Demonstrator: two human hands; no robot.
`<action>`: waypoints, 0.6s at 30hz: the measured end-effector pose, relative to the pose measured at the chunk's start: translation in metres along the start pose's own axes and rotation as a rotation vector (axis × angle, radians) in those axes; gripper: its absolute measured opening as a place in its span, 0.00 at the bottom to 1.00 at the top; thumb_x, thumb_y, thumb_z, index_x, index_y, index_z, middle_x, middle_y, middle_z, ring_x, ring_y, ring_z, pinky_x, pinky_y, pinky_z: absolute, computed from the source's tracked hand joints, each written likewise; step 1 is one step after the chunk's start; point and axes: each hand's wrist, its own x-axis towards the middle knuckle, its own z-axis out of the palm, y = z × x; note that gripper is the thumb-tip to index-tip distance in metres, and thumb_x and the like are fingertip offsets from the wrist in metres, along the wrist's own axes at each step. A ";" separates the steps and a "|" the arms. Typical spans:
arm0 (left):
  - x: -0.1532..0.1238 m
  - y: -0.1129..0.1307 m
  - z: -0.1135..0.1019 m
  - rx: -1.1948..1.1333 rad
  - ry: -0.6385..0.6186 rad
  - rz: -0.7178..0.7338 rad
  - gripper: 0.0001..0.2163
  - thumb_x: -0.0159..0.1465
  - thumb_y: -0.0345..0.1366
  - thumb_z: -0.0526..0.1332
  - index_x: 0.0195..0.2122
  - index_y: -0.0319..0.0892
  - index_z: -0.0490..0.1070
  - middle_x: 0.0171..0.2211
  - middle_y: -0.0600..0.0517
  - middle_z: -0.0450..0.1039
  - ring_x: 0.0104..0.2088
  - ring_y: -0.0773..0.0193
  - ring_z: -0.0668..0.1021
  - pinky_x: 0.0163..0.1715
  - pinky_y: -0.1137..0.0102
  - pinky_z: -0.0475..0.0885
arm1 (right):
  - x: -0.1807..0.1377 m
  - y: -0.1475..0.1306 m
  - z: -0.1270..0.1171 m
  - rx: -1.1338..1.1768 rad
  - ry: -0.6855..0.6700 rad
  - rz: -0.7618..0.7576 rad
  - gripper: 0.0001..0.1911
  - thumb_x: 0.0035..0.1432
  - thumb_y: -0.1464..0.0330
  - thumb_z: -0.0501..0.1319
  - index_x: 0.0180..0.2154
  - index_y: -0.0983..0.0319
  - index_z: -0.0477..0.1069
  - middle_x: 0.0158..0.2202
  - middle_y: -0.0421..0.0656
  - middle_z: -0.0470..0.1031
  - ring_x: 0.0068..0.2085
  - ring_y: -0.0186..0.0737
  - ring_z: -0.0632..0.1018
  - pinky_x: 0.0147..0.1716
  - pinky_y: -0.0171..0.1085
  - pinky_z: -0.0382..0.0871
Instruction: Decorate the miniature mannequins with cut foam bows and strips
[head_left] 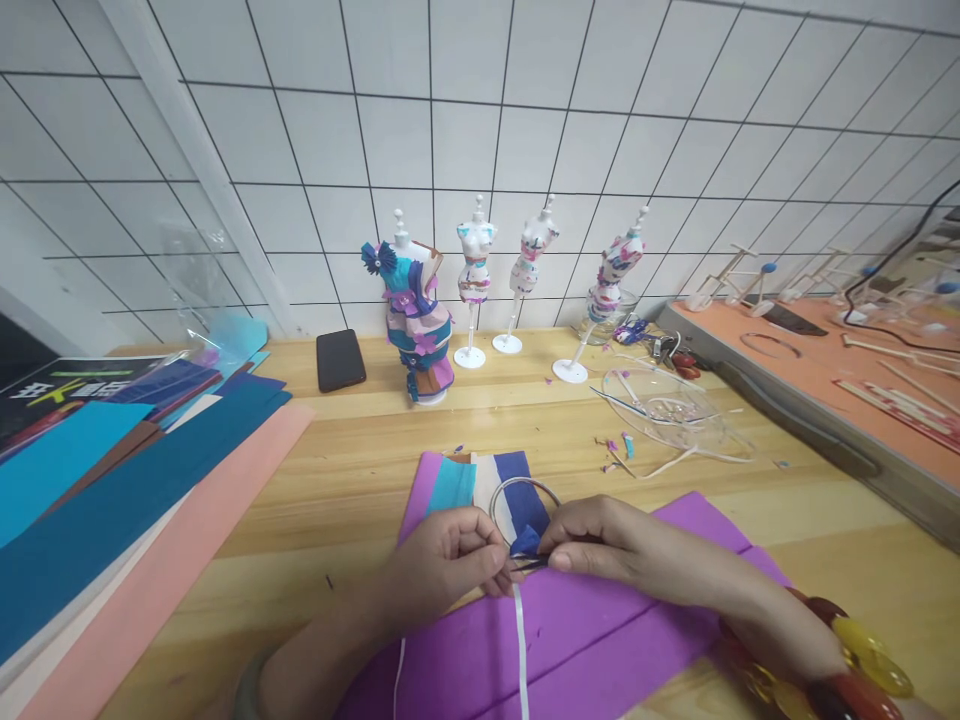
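My left hand is closed, thumb and fingers pinched together at the top of a narrow white strip that hangs down over purple paper. My right hand is closed on a dark pointed tool that looks like tweezers, its tips reaching toward my left fingertips. Between the hands lies a small crumpled blue piece. Just behind it, a thin grey ring stands over paper strips in purple, turquoise, cream and dark blue. My fingers hide where the ring ends.
Coloured paper sheets lie at the left, a black phone behind them. A paper-dressed mannequin and three smaller ones stand by the tiled wall. Clear rings and scraps lie right, beside an orange-topped board.
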 end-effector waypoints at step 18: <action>0.000 0.002 0.003 0.083 -0.003 -0.025 0.08 0.56 0.38 0.61 0.26 0.38 0.65 0.26 0.47 0.76 0.27 0.65 0.76 0.31 0.69 0.69 | 0.001 0.002 0.002 -0.018 -0.003 -0.008 0.16 0.60 0.59 0.54 0.34 0.64 0.72 0.29 0.39 0.71 0.29 0.32 0.69 0.28 0.29 0.61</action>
